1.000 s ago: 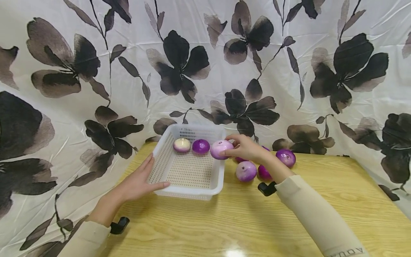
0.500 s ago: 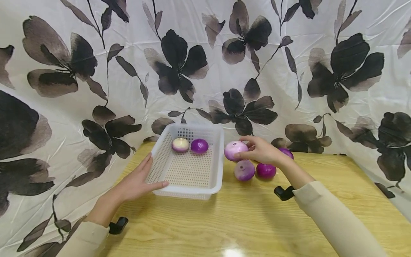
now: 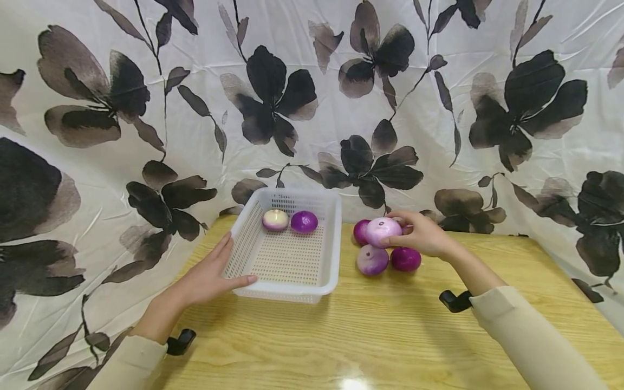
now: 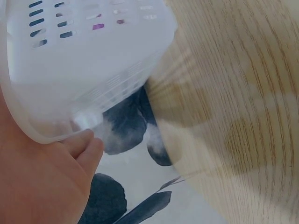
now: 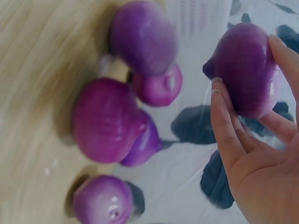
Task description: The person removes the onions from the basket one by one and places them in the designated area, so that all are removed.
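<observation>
My right hand (image 3: 423, 234) pinches a pale purple onion (image 3: 383, 232) above the cluster of onions right of the basket. In the right wrist view, the right hand (image 5: 261, 158) has thumb and fingers on either side of that onion (image 5: 245, 70). My left hand (image 3: 203, 275) holds the near left corner of a white perforated basket (image 3: 336, 260), its thumb over the front rim and fingers along the left side. The left wrist view has the left hand (image 4: 46, 182) against the basket's rim (image 4: 21, 121). Inside lie a whitish onion (image 3: 275, 220) and a purple onion (image 3: 304, 222).
On the wooden table (image 3: 312, 341), a dark purple onion (image 3: 361, 232), a pale purple onion (image 3: 372, 260) and a deep magenta onion (image 3: 406, 260) sit close together. Floral cloth (image 3: 292, 179) hangs behind the table and at its left.
My right hand has moved right, from over the basket's right rim to above the loose onions, with the onion still held. The left hand and basket stay in place.
</observation>
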Demonstrator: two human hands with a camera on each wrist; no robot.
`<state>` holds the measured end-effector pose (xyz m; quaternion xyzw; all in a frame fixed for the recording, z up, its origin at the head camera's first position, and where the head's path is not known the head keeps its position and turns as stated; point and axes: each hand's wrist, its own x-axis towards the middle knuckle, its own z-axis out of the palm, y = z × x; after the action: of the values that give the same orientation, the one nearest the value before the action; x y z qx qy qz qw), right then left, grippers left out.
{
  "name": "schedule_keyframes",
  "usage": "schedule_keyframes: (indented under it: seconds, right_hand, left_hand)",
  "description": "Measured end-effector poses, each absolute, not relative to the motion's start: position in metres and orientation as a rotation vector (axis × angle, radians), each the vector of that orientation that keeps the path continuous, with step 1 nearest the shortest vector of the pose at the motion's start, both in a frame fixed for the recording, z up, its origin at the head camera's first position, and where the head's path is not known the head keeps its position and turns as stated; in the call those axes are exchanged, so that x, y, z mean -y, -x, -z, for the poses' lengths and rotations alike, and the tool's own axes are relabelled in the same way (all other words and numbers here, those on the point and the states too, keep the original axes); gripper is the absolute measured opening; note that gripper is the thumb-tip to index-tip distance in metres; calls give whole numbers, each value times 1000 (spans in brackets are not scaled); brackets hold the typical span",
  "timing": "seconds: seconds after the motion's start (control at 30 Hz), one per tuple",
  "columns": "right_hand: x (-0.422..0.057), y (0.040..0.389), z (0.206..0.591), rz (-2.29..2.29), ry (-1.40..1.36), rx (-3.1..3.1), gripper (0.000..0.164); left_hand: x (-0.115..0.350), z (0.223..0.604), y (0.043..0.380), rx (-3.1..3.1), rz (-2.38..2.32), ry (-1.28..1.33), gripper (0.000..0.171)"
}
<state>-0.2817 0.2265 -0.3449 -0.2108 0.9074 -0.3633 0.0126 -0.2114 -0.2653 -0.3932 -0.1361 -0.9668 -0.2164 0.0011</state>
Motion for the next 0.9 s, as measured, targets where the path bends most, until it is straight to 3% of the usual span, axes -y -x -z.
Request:
schedule_keyframes:
  seconds: [0.9]
  right_hand:
    - [-325,261,369,1182,600,-2911,67]
  left_hand:
    - [265,392,211,3045,652,440,123]
